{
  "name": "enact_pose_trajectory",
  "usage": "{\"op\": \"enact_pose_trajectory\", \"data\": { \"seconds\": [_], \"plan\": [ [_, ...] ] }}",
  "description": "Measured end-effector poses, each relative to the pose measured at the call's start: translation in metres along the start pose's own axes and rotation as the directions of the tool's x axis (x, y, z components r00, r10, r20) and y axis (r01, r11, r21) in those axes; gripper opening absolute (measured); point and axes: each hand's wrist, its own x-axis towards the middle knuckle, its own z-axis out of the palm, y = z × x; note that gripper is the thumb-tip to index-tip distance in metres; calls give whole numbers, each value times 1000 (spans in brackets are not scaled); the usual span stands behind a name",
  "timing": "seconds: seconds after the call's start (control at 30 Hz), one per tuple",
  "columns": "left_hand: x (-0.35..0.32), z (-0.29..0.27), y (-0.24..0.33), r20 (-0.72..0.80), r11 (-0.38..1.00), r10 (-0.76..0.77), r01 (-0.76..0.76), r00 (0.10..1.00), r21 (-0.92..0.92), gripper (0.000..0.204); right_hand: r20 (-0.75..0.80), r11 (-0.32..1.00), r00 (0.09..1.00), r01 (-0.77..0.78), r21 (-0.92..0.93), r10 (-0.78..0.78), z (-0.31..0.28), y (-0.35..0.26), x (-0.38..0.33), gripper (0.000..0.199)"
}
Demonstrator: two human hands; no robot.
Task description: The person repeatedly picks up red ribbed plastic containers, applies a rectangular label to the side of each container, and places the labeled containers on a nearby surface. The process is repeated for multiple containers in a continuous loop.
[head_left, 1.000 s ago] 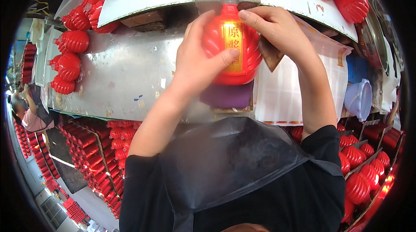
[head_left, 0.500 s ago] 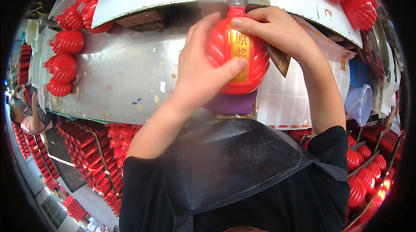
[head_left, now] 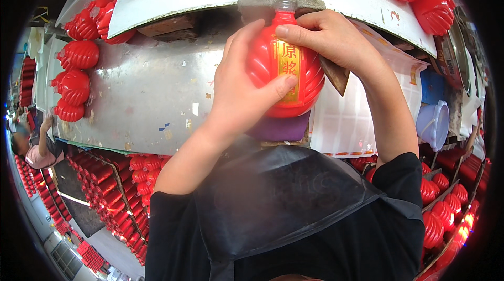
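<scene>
Head view: red bottle is held tilted or lying near the counter's near edge, base by purple pad, neck at grey block. Left flank is wrapped by left hand, thumb on gold label; right shoulder is pinched by right hand, fingers curled. Probably stiff, slick, maybe breakable; weight can't be told. Best gripped at ribbed flanks.
</scene>
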Motion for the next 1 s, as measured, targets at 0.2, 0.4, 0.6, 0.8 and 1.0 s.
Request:
{"op": "enact_pose_trajectory", "data": {
  "seconds": [0.2,0.4,0.6,0.8,1.0],
  "plan": [
    [1,0,0,-7,1000,13,-13,1000,8,90,-15,1000,1000,26,10,-26,3,7,1,75],
    [2,0,0,-16,999,14,-14,1000,38,91,6,981,999,-35,190,34,-23,13,-10,49],
    [4,-1,-2,-8,996,46,-45,999,80,90,-161,791,943,332,515,-291,-30,-6,-40,29],
    [5,-1,-11,-24,982,150,-146,988,123,83,-396,803,698,526,-281,-596,-3,-20,-23,23],
    [3,-6,-17,7,967,233,-232,973,101,51,-169,450,421,775,-444,-891,27,14,-84,28]
  ]
}}
